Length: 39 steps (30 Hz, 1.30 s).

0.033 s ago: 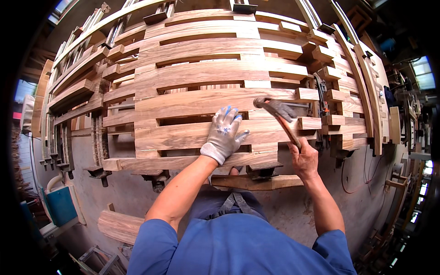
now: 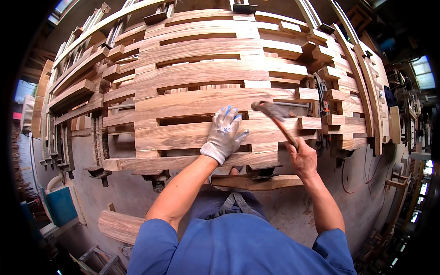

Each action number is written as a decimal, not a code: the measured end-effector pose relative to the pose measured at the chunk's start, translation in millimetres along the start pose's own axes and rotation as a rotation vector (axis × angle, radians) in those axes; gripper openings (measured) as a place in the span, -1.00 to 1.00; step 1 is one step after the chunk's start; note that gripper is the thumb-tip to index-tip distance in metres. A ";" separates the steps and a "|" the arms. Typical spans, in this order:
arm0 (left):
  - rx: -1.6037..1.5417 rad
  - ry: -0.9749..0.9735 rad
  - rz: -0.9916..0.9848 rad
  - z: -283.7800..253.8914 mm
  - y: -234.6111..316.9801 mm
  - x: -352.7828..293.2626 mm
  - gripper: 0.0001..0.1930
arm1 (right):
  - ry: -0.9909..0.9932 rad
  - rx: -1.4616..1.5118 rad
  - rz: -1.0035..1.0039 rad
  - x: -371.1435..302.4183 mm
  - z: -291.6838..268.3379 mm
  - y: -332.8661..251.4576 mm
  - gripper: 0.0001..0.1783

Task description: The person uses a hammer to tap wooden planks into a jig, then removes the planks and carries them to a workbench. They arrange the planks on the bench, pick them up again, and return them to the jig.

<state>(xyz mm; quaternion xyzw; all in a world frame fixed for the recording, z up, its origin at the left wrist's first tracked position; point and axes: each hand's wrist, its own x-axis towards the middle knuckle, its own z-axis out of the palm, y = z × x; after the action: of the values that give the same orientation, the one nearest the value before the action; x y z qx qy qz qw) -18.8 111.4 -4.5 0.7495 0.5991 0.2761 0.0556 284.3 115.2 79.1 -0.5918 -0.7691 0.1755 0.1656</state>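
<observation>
My left hand [image 2: 223,136], in a grey glove with blue fingertips, lies flat with fingers spread on the near boards of a slatted wooden panel [image 2: 197,97]. The panel is built of light brown boards with long gaps between them. Bare and wrapped round a handle, my right hand [image 2: 302,158] grips a hammer [image 2: 285,130]. The hammer's dark head, blurred by motion, is over the panel to the right of my gloved fingers. Whether it touches the wood I cannot tell.
Dark metal clamp ends [image 2: 265,169] stick out at the panel's near edge, above a curved wooden bar [image 2: 256,182] by my waist. Long wooden strips [image 2: 373,98] stand to the right. Boards [image 2: 120,227] and a teal box [image 2: 63,206] are at lower left.
The hammer's head has shifted slightly left and down, with my right hand tilting a little. My left hand stays in place on the boards.
</observation>
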 end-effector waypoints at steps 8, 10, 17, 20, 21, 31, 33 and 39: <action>0.011 -0.015 -0.011 -1.9 1.1 0.6 -0.44 | 0.009 -0.005 0.087 5.0 -23.6 -7.0 -0.53; 0.005 -0.014 -0.006 -2.3 0.4 1.1 -0.44 | 0.047 0.079 0.068 3.0 -24.7 -12.8 -0.55; 0.011 0.002 0.012 -4.1 1.0 3.8 -0.45 | -0.037 -0.038 0.033 -2.9 -4.7 0.6 -0.53; 0.014 -0.005 0.001 -2.4 0.2 3.6 -0.43 | -0.038 -0.072 0.051 -13.1 -5.7 7.9 -0.51; 0.007 -0.006 -0.012 -2.4 1.1 3.8 -0.42 | -0.014 -0.031 0.088 -19.2 -7.3 9.8 -0.51; 0.178 -0.270 0.049 11.0 17.7 32.5 -0.19 | 0.056 0.036 0.359 -54.8 -27.8 40.1 -0.47; 0.187 -0.208 0.064 3.1 9.2 25.8 -0.24 | 0.070 0.010 0.376 -57.2 -24.9 36.7 -0.48; 0.156 -0.302 0.073 12.8 14.4 22.9 -0.30 | 0.055 0.136 0.287 -58.0 -20.2 24.0 -0.49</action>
<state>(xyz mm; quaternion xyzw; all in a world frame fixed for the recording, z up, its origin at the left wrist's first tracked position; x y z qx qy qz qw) 2.9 131.9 -1.4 0.8058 0.5758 0.1149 0.0767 328.2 66.3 83.1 -0.6875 -0.6583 0.2325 0.1996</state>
